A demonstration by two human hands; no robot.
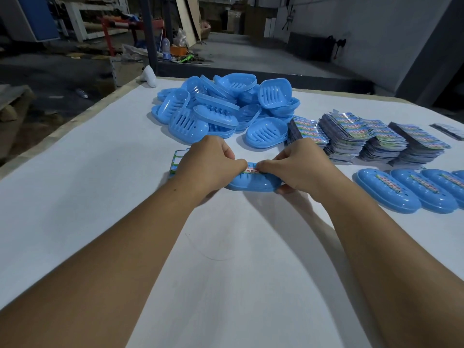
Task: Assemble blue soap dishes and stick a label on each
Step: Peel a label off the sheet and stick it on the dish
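A blue soap dish (pixel 253 184) lies on the white table (pixel 100 187) between both hands. My left hand (pixel 208 164) grips its left end and presses a colourful label (pixel 251 170) onto its top. My right hand (pixel 301 167) holds the right end, its fingertips also on the label, thumb under the dish. A pile of loose blue dish parts (pixel 221 109) sits behind the hands. Stacks of printed labels (pixel 364 136) stand at the right. Labelled finished dishes (pixel 401 189) lie in a row at the far right.
A label sheet (pixel 177 160) peeks out from behind my left hand. A white object (pixel 149 76) stands at the table's far left corner. Beyond the table are a dark workshop floor, racks and clutter.
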